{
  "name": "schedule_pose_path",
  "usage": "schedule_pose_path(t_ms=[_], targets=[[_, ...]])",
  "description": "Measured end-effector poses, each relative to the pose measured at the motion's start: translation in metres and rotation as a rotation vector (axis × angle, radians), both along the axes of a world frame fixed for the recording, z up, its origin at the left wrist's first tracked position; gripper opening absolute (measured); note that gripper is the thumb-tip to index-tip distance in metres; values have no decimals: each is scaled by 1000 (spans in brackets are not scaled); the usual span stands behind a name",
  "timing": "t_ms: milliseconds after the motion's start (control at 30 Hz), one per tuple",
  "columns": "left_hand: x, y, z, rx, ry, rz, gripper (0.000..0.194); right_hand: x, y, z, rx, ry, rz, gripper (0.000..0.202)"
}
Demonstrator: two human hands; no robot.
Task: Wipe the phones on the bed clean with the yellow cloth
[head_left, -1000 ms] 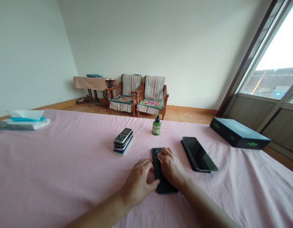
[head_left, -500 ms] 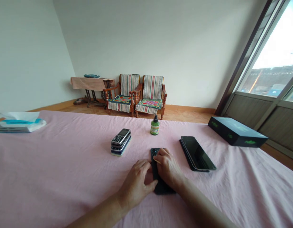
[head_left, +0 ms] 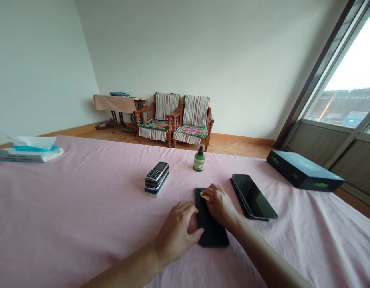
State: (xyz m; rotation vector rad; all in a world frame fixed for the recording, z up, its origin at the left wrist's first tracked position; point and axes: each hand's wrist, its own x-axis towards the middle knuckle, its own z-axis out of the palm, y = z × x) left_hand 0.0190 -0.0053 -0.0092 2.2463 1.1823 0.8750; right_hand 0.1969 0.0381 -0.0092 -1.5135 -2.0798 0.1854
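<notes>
A dark smartphone [head_left: 213, 234] lies back side up on the pink cloth, its camera lenses at the far end. My left hand [head_left: 177, 228] steadies it, with curved fingers and thumb touching the left edge. Pinched in my right hand [head_left: 219, 204] is a small pale-yellow piece [head_left: 205, 197], pressed against the phone's back beside the lenses; its material is hard to make out. To the left stands a stack of phones with a keypad phone [head_left: 157, 172] on top. On the right, a black-screened phone [head_left: 253, 196] rests on another dark one.
A green spray bottle [head_left: 199, 160] stands beyond the smartphone. A black box [head_left: 305, 172] sits at the far right, a tissue pack [head_left: 30, 154] at the far left. Past the table's edge are two wooden chairs [head_left: 192, 116] and a cloth-covered sewing table [head_left: 116, 104].
My right hand has shifted slightly on the phone's back, showing more of the pale-yellow piece and of the phone. The whole view has moved a little; my left hand stays at the edge.
</notes>
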Motion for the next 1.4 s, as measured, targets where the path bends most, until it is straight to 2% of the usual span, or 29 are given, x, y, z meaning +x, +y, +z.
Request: schedule_pose_path(t_ms=[300, 633, 767, 967, 1067, 1133, 1267, 1400], targets=[[0, 1, 4, -6, 5, -6, 35, -1, 23, -3, -16, 77, 111, 23], [0, 2, 2, -10, -13, 7, 34, -5, 35, -9, -37, 171, 174, 27], [-2, 2, 0, 0, -17, 6, 33, -2, 23, -7, -28, 199, 201, 31], [-1, 1, -3, 37, -20, -20, 35, 6, -21, -2, -36, 228, 260, 34], [0, -1, -1, 53, 10, -34, 35, 6, -24, -3, -33, 231, 247, 33], [-1, -3, 1, 45, 51, -30, 42, 3, -14, -5, -19, 214, 220, 32], [-4, -4, 3, 21, 135, -35, 72, -3, 6, -9, 2, 200, 216, 32], [-4, -2, 4, -10, 135, -21, 76, -5, 0, -6, 7, 197, 243, 31]])
